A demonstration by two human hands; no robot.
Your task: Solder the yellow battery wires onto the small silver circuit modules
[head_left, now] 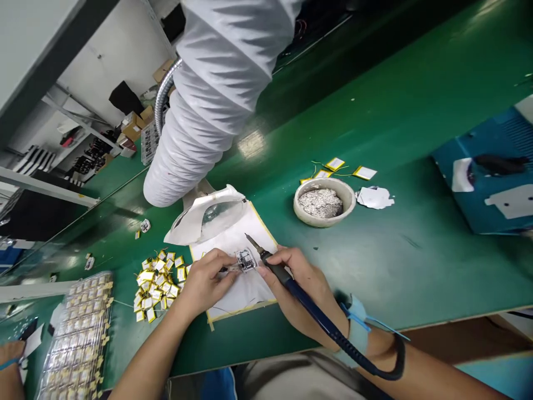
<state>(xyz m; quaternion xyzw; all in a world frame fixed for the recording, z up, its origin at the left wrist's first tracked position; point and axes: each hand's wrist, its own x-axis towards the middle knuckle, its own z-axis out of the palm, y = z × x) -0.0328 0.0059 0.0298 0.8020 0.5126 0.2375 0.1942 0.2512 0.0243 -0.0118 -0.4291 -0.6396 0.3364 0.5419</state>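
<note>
My left hand (209, 279) pinches the left side of a small white device with an exposed circuit board (245, 259), above a white sheet (235, 294) taped to the bench. In my right hand (306, 291) is a soldering iron (287, 278), held like a pen, its bare tip pointing up and away to the left, apart from the board. The right fingertips are close to the device's right edge; whether they touch it I cannot tell. Left of the sheet lies a heap of small yellow-edged battery cells (158, 283) with thin wires.
A fume duct (212, 100) with a clear hood (220, 216) hangs over the sheet. A bowl of silvery bits (320, 203), loose cells (365, 173) and a blue box (491, 172) stand rightward. A filled clear tray (79, 333) and another person's hand (11, 353) are at left.
</note>
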